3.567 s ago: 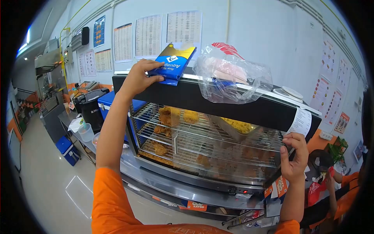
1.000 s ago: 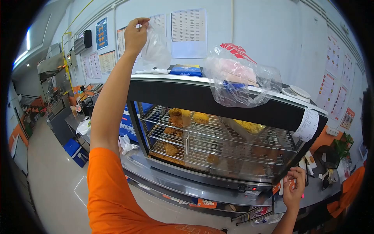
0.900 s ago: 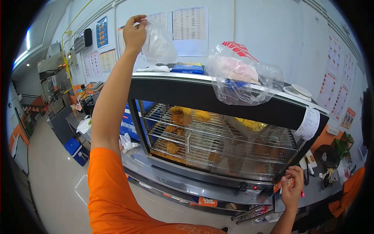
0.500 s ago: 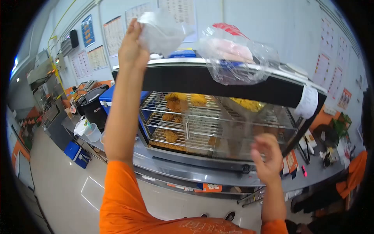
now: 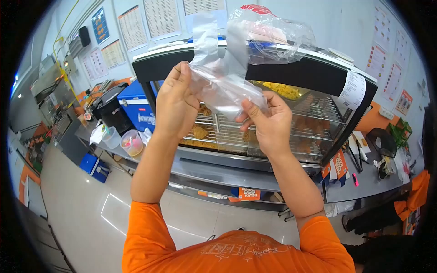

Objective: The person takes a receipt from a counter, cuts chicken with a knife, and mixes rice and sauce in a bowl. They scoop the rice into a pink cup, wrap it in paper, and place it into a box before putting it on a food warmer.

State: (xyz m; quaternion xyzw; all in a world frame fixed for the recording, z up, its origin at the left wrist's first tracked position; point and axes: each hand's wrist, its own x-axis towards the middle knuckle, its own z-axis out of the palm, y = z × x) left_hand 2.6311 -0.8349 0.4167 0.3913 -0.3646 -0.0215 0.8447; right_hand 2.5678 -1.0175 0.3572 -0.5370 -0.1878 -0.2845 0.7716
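A thin, whitish plastic bag [image 5: 223,84] is stretched between my two hands in front of the glass food display case [image 5: 200,158]. My left hand [image 5: 178,98] pinches its left edge between thumb and fingers. Its lower right corner is gripped by my right hand [image 5: 269,119]. Two loose handle strips of the bag stand up above my hands. Behind it, fried pieces [image 5: 200,132] lie on the wire racks, and a tray of yellow food [image 5: 280,90] sits on the upper level, partly hidden by the bag and hands.
On top of the case lies a clear plastic pack [image 5: 291,45] with red print. Left are a blue cooler box [image 5: 136,107], a black bin-like container [image 5: 111,116] and plastic tubs [image 5: 132,143]. Tongs [image 5: 356,154] rest on the right counter. Another person's orange sleeve [image 5: 412,195] shows far right.
My left hand has come down from above the case with the bag. My right hand has risen and now grips the bag too, which is spread out more.
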